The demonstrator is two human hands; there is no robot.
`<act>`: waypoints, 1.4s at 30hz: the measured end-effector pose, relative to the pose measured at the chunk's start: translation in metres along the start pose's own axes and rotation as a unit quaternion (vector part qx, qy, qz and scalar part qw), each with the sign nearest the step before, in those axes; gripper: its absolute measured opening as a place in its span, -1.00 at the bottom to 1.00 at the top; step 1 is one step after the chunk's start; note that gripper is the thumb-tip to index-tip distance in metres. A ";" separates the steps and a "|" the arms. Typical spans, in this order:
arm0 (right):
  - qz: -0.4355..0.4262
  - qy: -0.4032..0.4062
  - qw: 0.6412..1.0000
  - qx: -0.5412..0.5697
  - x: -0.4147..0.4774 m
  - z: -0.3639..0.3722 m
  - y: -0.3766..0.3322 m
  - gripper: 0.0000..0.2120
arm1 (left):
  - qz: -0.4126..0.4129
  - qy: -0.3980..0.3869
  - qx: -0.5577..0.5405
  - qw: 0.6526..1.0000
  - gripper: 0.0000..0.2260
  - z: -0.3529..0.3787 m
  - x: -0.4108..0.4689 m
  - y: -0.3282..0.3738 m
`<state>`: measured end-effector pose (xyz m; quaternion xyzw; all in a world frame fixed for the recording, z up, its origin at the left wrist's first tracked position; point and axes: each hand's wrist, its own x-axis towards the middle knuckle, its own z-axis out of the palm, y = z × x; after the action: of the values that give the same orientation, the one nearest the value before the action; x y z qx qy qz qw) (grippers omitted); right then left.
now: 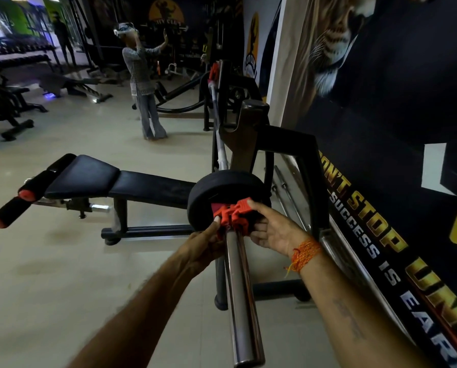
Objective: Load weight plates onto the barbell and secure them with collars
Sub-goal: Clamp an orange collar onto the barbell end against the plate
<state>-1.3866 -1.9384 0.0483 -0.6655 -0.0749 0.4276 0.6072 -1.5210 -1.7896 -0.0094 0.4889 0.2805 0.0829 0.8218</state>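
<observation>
The dark wall banner (397,166) on the right carries slanting gold letters "…ON'T STOP UN…" (both ends cut off) and, beneath them, white letters "SUCCESS IS EAR…". A yellow emblem (166,12) on the far wall reads "…ITY CLUB", its first letter unclear.
</observation>
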 end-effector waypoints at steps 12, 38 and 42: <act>0.051 -0.016 0.988 0.143 0.027 -0.008 0.023 -0.28 | -0.012 -0.017 -0.020 1.000 -0.72 0.008 -0.004 0.000; -0.352 0.160 0.857 -0.340 -0.076 0.005 0.050 -0.53 | 0.237 0.200 0.385 0.869 -0.43 0.038 -0.119 -0.011; -0.405 0.145 0.816 -0.386 -0.106 0.013 0.065 -0.46 | 0.312 0.246 0.472 0.787 -0.42 0.032 -0.158 -0.023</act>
<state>-1.4883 -2.0108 0.0440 -0.8090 -0.4078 -0.0223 0.4228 -1.6381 -1.8906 0.0427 0.8397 0.3098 0.3098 0.3210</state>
